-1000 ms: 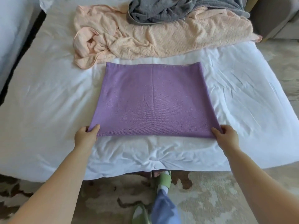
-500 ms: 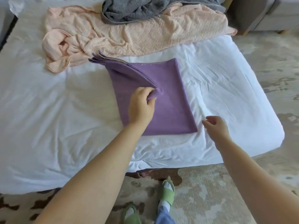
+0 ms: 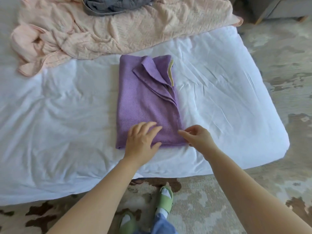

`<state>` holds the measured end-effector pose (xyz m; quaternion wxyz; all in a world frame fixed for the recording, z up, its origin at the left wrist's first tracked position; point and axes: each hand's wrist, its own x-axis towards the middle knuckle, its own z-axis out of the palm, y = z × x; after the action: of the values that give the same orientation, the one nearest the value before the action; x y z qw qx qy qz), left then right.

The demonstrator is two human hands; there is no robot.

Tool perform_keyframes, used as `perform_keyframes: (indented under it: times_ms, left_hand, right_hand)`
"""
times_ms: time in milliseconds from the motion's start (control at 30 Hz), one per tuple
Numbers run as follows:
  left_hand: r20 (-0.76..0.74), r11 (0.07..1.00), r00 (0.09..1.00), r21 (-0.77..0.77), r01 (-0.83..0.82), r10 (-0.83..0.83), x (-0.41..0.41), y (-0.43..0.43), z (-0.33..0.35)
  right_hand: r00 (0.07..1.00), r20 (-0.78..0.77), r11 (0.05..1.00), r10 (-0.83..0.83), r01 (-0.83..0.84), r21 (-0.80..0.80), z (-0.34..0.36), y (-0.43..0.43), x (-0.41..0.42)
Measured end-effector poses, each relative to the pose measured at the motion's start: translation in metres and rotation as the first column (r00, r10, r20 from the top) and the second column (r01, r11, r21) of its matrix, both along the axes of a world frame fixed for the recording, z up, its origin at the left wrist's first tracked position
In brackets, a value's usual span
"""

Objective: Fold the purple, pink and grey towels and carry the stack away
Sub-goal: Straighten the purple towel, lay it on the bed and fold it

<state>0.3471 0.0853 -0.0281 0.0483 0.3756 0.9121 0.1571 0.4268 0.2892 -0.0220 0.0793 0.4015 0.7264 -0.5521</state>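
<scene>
The purple towel [image 3: 135,98] lies on the white bed as a narrow folded rectangle, its loose layers fanned along the right side with a yellowish edge showing. My left hand [image 3: 141,141] rests flat on its near end, fingers spread. My right hand [image 3: 197,138] sits at the towel's near right corner, fingertips touching its edge, gripping nothing that I can see. The pink towel [image 3: 126,27] lies crumpled across the far side of the bed. On top of it lies the bunched grey towel [image 3: 114,5], partly cut off by the frame.
The white bed sheet [image 3: 228,98] spreads wide on both sides of the purple towel. A patterned carpet [image 3: 287,73] runs along the right and near sides. My feet in green slippers [image 3: 166,199] stand at the bed's near edge. Grey furniture [image 3: 278,7] stands at the far right.
My left hand carried the towel's left half over onto the right half, let go and now lies flat on it. My right hand moved in to the near right corner.
</scene>
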Motion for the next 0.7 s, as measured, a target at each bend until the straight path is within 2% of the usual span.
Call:
perform_keyframes:
  times_ms: [67, 200, 233, 300, 400, 467, 500, 567, 600, 633, 700]
  left_hand:
    - [-0.025, 0.990, 0.996, -0.106, -0.090, 0.088, -0.011, -0.030, -0.002]
    - [0.108, 0.926, 0.992, -0.378, -0.024, 0.070, -0.016, -0.077, -0.016]
    - [0.122, 0.923, 0.991, -0.385, -0.012, 0.064, -0.015, -0.082, -0.019]
    - [0.127, 0.950, 0.987, -0.307, -0.053, 0.096, -0.017, -0.082, -0.016]
    - [0.069, 0.974, 0.975, -0.098, -0.203, 0.210, -0.034, -0.061, -0.004]
    - [0.054, 0.969, 0.971, -0.088, -0.229, 0.234, -0.053, -0.044, -0.005]
    - [0.058, 0.969, 0.972, -0.114, -0.220, 0.228, -0.062, -0.037, -0.008]
    - [0.064, 0.962, 0.977, -0.195, -0.189, 0.205, -0.079, -0.026, -0.017]
    - [0.050, 0.956, 0.979, -0.232, -0.181, 0.198, -0.085, -0.023, -0.023]
    - [0.027, 0.952, 0.982, -0.249, -0.177, 0.190, -0.091, -0.021, -0.026]
    - [-0.036, 0.963, 0.982, -0.192, -0.189, 0.185, -0.107, -0.016, -0.026]
  right_hand:
    - [0.993, 0.049, 0.991, 0.111, -0.114, 0.073, -0.001, -0.001, -0.003]
    - [0.967, 0.134, 0.961, 0.218, -0.237, 0.143, -0.006, -0.002, -0.005]
    - [0.958, 0.162, 0.952, 0.236, -0.261, 0.159, -0.005, -0.004, -0.007]
    - [0.949, 0.184, 0.913, 0.257, -0.301, 0.277, -0.001, -0.008, -0.013]
    - [0.956, 0.046, 0.788, 0.289, -0.264, 0.556, 0.006, -0.018, -0.035]
    - [0.907, -0.051, 0.687, 0.417, -0.279, 0.671, 0.006, -0.029, -0.058]
    - [0.857, -0.041, 0.625, 0.514, -0.341, 0.703, 0.002, -0.035, -0.069]
    - [0.725, 0.117, 0.440, 0.679, -0.529, 0.726, -0.011, -0.043, -0.088]
    - [0.686, 0.233, 0.355, 0.689, -0.600, 0.717, -0.020, -0.042, -0.093]
    - [0.692, 0.323, 0.318, 0.645, -0.628, 0.710, -0.028, -0.036, -0.099]
    - [0.796, 0.386, 0.352, 0.465, -0.567, 0.745, -0.038, -0.016, -0.111]
